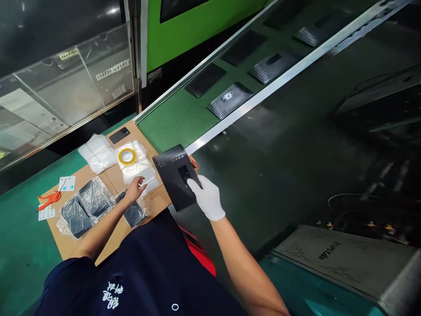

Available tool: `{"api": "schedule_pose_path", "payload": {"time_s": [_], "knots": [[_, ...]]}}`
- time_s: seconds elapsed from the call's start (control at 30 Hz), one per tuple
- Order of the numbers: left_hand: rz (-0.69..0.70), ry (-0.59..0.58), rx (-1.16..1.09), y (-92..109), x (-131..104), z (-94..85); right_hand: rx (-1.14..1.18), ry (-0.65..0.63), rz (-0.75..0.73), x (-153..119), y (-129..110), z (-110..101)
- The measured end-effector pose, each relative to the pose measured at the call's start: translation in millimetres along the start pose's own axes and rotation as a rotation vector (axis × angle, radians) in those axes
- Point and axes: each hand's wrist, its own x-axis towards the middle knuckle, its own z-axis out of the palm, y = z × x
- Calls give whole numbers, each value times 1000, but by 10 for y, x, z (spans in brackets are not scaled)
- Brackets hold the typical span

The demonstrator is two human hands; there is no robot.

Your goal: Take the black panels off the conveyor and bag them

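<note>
My right hand [208, 197], in a white glove, grips a black plastic panel [176, 184] by its right edge. The panel is tilted in the air off the belt's near end; it has rows of small holes and a dark recess. My left hand [135, 188] is bare, its fingers apart, at the near edge of a stack of clear plastic bags [140, 169]. A roll of yellow tape [127, 156] lies on that stack. Close to my left forearm are bagged black panels [95, 197], one of them [134, 214] partly behind the arm.
A green conveyor belt [174, 118] carries several black panels [230, 100] in two rows. On the cardboard-covered table [108, 175] lie a phone [119, 135] and more clear bags [98, 153]. An orange-handled tool [50, 199] lies at the left edge by white labels [67, 183].
</note>
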Motion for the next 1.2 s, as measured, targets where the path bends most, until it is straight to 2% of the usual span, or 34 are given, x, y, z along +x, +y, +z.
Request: {"api": "schedule_pose_path", "payload": {"time_s": [0.1,0.17,0.3,0.43,0.6,0.8,0.97,1.2], "knots": [[3,-87,135,-332,60,267,-106,-272,82,-154,276,-162],[4,-130,217,-493,82,379,-151,-410,129,-283,464,-194],[21,-184,320,-745,141,453,-159,-422,231,-469,845,-122],[59,-200,354,-878,159,463,-109,-434,278,-490,1129,60],[92,-166,340,-930,110,489,-36,-486,275,-382,1239,266],[75,-154,289,-956,178,462,1,-485,292,-334,1326,335],[77,-172,273,-877,220,381,19,-431,317,-352,1463,371],[35,-69,314,-746,173,367,26,-426,360,-378,1533,453]]}}
